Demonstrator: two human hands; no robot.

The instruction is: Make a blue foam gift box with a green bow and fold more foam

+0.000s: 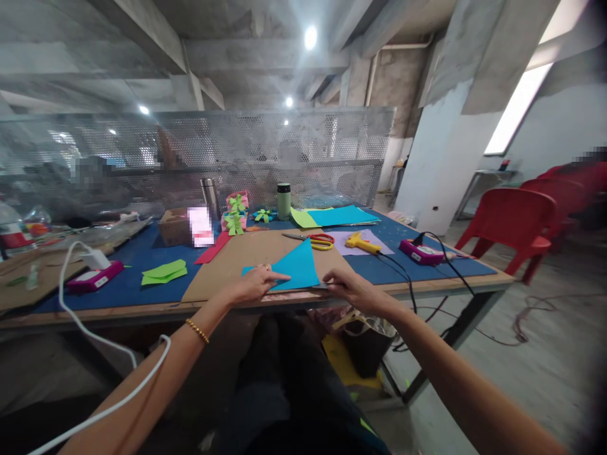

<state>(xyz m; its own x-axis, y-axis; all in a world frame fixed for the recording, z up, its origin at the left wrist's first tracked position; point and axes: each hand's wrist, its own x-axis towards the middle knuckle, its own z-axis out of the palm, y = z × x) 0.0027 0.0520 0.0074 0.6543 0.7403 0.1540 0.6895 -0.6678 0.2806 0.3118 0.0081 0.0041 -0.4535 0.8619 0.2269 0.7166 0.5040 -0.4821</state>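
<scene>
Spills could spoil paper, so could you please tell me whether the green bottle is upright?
Upright: the green bottle stands vertical, black lid on top.

Ceiling lamp [310,38] flares, window [518,109] blown white — dim beneath the table [501,279], edges stretched

The blue-topped table [374,272] directly bears a central cardboard sheet [251,248], folded green paper [164,272], a lavender sheet [340,244], a right-side purple power strip [420,254] and a green flask [283,205].

Concrete beams [265,54] and bright lights [310,38] along the top; perforated screen [275,136] left of a pillar [446,145]; red chair [516,218], right.
</scene>
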